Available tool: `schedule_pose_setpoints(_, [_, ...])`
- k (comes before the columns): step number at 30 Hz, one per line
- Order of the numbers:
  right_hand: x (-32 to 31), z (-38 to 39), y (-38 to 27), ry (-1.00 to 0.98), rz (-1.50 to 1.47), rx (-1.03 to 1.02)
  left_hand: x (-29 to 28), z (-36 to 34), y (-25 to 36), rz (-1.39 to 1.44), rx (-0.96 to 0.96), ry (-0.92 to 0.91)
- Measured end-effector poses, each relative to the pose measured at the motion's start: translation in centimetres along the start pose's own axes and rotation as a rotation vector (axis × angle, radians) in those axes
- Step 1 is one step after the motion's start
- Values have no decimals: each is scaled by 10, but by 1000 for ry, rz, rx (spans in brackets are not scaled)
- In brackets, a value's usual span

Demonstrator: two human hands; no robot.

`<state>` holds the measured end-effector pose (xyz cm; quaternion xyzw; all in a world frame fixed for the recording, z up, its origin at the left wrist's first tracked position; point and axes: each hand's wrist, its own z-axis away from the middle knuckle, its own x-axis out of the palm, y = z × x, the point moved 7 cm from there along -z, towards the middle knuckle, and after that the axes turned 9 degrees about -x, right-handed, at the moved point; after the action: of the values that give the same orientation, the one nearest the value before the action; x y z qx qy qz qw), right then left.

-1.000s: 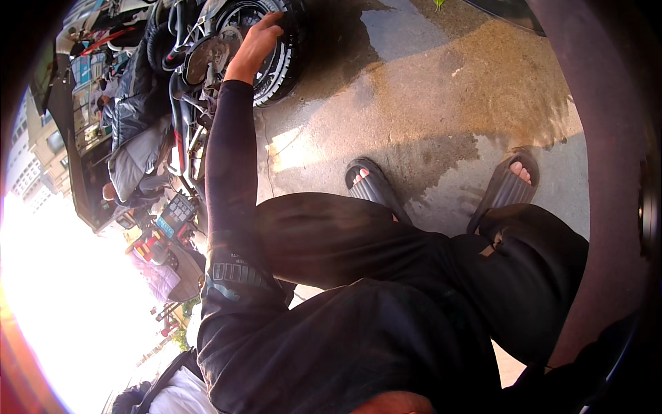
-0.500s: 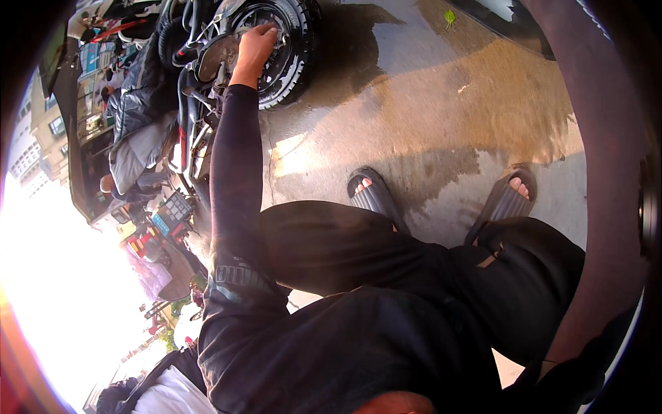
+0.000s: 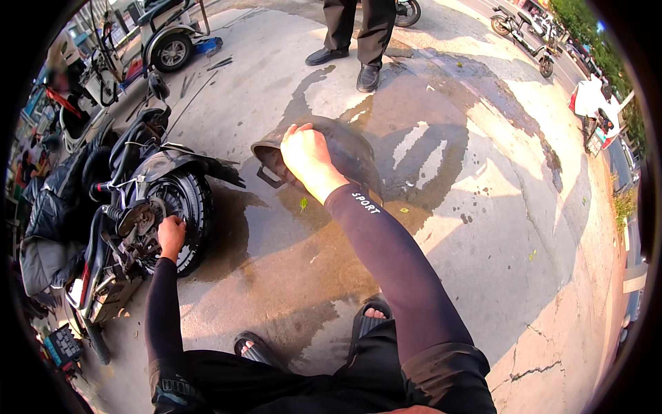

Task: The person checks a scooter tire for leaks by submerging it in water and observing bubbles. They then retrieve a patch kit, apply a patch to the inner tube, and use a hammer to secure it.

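My left hand [image 3: 172, 237] is closed at the spokes of the black scooter wheel [image 3: 201, 238], which has a dark tyre and stands at the left. A mudguard [image 3: 221, 170] arches over the wheel, with grimy hub parts [image 3: 138, 219] beside my fingers. Farther forward, my right hand [image 3: 305, 155] is closed on the rim of a round black basin [image 3: 348, 148]. The basin is tilted on the wet ground, its side handle [image 3: 270, 178] pointing toward the wheel. My right fingertips are partly hidden behind the hand.
A person in dark trousers [image 3: 376, 34] and black shoes stands just beyond the basin. At the upper left is a three-wheeler [image 3: 172, 50]. Padded dark covers [image 3: 52, 241] hang on the scooter. Parked scooters [image 3: 527, 34] stand far right. My slippered feet [image 3: 256, 348] are on wet concrete.
The view has swung up and right, bringing my right hand, the basin and the standing person into sight. My left hand stays at the wheel.
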<state>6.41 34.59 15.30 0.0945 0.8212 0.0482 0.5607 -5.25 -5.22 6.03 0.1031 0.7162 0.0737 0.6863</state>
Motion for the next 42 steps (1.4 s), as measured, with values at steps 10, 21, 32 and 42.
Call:
schedule_pose_setpoints(10, [8, -6, 16, -91, 123, -14, 14, -10, -28, 37, -57, -44])
schedule_pose_setpoints(21, [-2, 1, 27, -163, 133, -27, 13, 1, -16, -10, 8, 27])
schedule_pose_setpoints(32, [-12, 8, 22, -19, 178, -111, 13, -17, -4, -46, 21, -119])
schedule_pose_setpoints(42, [-11, 0, 17, -85, 113, -198, 12, -33, -21, -358, -48, -165])
